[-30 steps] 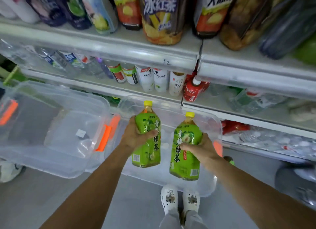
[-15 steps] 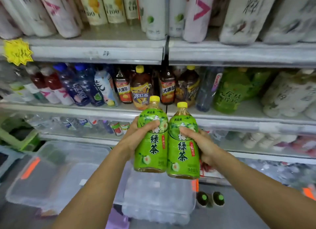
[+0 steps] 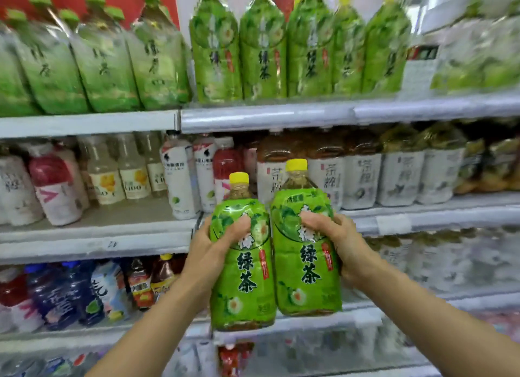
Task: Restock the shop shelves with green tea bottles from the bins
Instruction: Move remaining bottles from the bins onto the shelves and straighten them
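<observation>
I hold two large green tea bottles with yellow caps side by side in front of the shelves. My left hand (image 3: 216, 244) grips the left green tea bottle (image 3: 244, 281) around its upper body. My right hand (image 3: 340, 241) grips the right green tea bottle (image 3: 306, 264), which sits slightly higher. Both are upright and touch each other. On the top shelf (image 3: 281, 115) stands a row of the same green tea bottles (image 3: 281, 47), straight above my hands.
Paler green-capped tea bottles (image 3: 92, 61) fill the top shelf's left part. The middle shelf (image 3: 112, 236) holds white-labelled and brown tea bottles (image 3: 365, 174). Lower shelves carry blue, red and clear bottles (image 3: 70, 292). The bins are out of view.
I have lifted both bottles up from the bins, past the lower shelves. My view has tilted upward, so the top shelf with green tea now shows and the bins are gone from sight.
</observation>
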A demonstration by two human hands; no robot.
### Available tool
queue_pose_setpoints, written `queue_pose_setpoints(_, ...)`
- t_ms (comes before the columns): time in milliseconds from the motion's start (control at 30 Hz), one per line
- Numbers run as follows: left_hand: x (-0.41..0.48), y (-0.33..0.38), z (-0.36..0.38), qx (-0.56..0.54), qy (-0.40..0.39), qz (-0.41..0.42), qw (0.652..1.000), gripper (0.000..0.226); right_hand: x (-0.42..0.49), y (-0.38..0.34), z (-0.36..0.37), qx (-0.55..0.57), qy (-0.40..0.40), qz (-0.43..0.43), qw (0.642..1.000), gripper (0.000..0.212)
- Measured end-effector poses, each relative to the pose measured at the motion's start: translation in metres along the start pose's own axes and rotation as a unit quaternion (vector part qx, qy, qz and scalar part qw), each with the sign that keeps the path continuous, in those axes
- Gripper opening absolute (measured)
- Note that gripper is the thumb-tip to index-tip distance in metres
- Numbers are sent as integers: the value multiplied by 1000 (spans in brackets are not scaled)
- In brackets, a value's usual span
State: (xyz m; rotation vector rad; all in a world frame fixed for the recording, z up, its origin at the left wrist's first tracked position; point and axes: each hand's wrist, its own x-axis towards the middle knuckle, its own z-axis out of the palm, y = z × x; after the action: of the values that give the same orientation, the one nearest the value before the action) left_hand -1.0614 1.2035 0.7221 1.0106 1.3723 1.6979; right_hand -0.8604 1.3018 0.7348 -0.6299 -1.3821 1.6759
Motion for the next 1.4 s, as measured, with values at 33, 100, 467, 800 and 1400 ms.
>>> queue_pose_setpoints(33,7,10,13,1,-2,18,1000,106,1,-18,-7,-8,1,-15,1000,70)
queue_pose_setpoints(100,19,28,40,2,-2,56,998,112,5,-51,-24,-24,0,-46,999,67)
queue_pose_setpoints(467,92,118,166,-61,10,168,984,87,64,-220,-98,-79,7,-259,963,50)
queue_pose_setpoints(800,136,158,201,-86,61,176,979,60,159,-295,-93,-36,11,-338,940,29)
queue_pose_setpoints(1400,142,156,196,-58,20,177,982,74,218,-271,-95,-188,76,-415,887,33)
